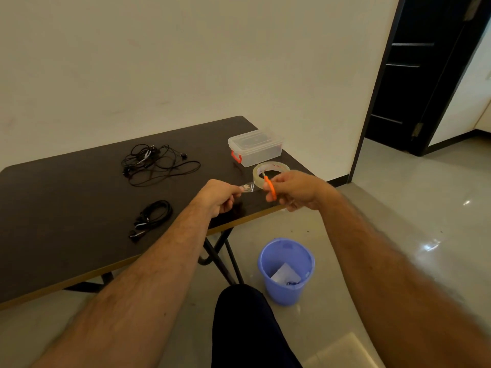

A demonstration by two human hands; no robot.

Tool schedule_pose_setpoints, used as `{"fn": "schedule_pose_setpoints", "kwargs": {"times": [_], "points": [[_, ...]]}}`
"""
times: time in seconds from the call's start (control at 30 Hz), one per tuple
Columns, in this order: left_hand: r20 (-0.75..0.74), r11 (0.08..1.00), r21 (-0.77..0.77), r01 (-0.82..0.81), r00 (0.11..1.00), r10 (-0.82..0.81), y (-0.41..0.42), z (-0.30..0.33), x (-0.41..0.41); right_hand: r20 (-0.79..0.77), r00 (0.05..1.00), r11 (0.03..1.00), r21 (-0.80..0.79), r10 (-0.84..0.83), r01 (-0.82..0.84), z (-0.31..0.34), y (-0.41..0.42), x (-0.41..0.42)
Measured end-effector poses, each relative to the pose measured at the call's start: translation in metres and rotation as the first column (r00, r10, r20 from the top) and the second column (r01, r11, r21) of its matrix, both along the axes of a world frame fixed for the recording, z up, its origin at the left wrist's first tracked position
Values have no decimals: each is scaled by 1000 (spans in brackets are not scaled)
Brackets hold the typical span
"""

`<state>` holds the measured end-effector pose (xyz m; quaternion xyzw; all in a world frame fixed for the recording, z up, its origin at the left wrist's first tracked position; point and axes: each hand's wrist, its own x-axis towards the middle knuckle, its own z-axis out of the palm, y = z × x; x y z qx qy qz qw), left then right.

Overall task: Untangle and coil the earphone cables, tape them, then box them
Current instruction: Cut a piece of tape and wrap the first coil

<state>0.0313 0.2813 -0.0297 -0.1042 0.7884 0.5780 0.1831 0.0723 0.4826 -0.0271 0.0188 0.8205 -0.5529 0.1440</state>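
Cutting tape strip (248, 187). Left hand (219, 196) pinching free end; right hand (293, 191) gripping orange scissors (269, 187) beside roll (271, 171). Coiled earphones (152, 217) near table edge, 1 tangle (156, 164) behind, box (255, 147) closed. Best kept taut; cut square.

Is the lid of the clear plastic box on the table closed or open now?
Closed: the lid sits flat on the plastic box, with the red latch against its side.
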Motion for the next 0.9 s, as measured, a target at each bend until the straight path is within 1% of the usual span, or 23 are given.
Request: {"fn": "schedule_pose_setpoints", "kwargs": {"times": [0.07,0.13,0.33,0.43,0.67,0.9], "points": [[31,999,37,-15,999,14,0,2,-2,141,982,992,-38,122,-118,-3,1,9],[60,997,68,-37,998,33,-1,4,-2,246,949,979,-102,197,-177,-6,2,14],[71,991,129,-44,997,35,2,4,-4,288,904,936,-246,317,-250,-11,-4,14],[80,988,146,-47,996,36,3,3,-6,271,909,927,-291,316,-235,-11,-10,7],[87,986,158,-48,996,35,-2,4,-5,269,930,938,-306,251,-165,-13,-17,-3],[90,990,134,-46,995,34,-4,5,-5,279,934,951,-273,224,-146,-10,-18,-5]]}}
